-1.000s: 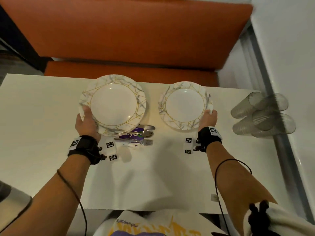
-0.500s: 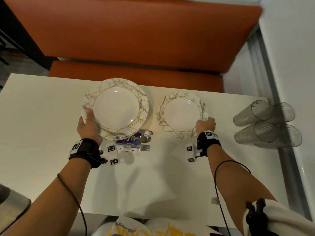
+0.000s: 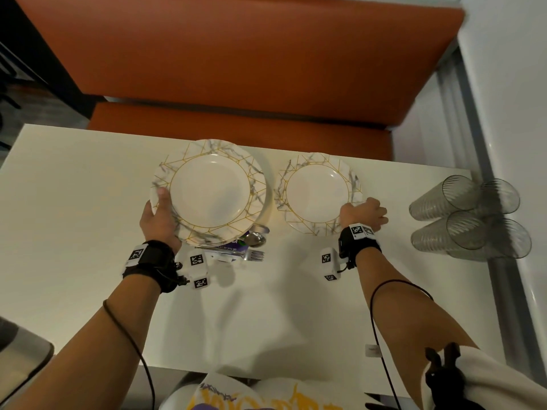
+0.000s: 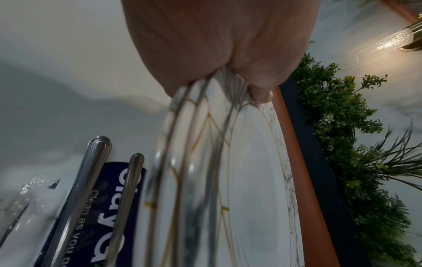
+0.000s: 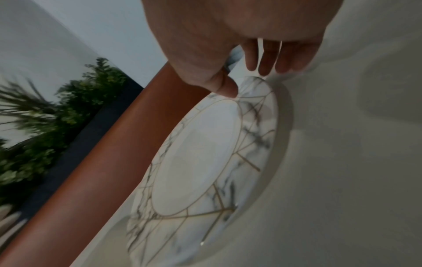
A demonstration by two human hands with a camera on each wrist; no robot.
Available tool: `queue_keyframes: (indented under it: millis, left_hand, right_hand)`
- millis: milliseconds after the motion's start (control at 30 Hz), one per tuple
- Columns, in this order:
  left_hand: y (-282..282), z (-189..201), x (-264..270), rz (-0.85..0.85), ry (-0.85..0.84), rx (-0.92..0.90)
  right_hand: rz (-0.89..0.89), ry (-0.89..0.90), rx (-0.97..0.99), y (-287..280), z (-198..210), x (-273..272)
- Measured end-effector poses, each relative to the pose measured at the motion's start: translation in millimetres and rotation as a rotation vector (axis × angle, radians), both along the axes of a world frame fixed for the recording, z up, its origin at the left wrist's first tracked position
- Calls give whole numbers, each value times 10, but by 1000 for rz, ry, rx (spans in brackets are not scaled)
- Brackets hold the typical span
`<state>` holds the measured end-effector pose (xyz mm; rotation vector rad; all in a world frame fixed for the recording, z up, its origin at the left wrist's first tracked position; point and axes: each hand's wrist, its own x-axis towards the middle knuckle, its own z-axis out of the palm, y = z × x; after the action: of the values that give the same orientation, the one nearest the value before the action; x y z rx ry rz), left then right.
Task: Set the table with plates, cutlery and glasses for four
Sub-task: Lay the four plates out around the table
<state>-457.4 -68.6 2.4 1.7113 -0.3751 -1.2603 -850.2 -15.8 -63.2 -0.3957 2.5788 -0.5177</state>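
Observation:
My left hand (image 3: 161, 202) grips the left rim of a stack of marble-and-gold plates (image 3: 213, 193), thumb on top; the left wrist view shows three stacked rims (image 4: 200, 144) in the left hand (image 4: 217, 45). The stack hovers over cutlery (image 3: 254, 247) lying on a purple packet (image 3: 233, 247). A single matching plate (image 3: 316, 190) lies on the white table (image 3: 74, 217) to the right. My right hand (image 3: 355, 210) pinches its near right rim. In the right wrist view the thumb tip presses the plate (image 5: 200, 162) while the fingers (image 5: 265, 61) reach behind the edge.
Several clear glasses (image 3: 467, 217) lie on their sides in a pile at the table's right end, by the wall. An orange bench (image 3: 236, 54) runs along the far edge. Spoon and fork handles (image 4: 91, 171) rest on the packet (image 4: 116, 198).
My right hand has slid from the single plate's right edge round to its near right rim, and the plate has settled onto the table. The left hand keeps its grip on the stack.

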Motion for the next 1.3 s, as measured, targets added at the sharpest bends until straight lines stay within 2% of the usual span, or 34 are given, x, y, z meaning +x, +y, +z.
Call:
queue_keyframes:
  millis: [100, 200, 300, 367, 500, 733, 967, 1067, 1300]
  left_hand:
    - [50, 49, -35, -45, 1, 8]
    - [125, 73, -102, -120, 3, 15]
    - [245, 100, -135, -199, 12, 29]
    - [329, 85, -117, -251, 29, 51]
    - [491, 47, -30, -347, 67, 85]
    - [819, -69, 383, -404, 150, 106]
    - [1153, -100, 820, -427, -11, 10]
    - [1248, -115, 1007, -416, -66, -29]
    - [1329, -98, 1222, -389, -185, -152]
  right_hand:
    - [87, 87, -172, -45, 148, 173]
    - [287, -102, -413, -91, 311, 472]
    - [514, -269, -437, -92, 529, 805]
    - [606, -312, -428, -69, 636, 976]
    - [690, -194, -409, 155, 751, 1177]
    - [472, -223, -464, 763, 758, 1406]
    - [203, -222, -539, 1391, 631, 1526]
    - [85, -159, -565, 1760, 535, 1514]
    - [-206, -103, -522, 2441, 244, 1381]
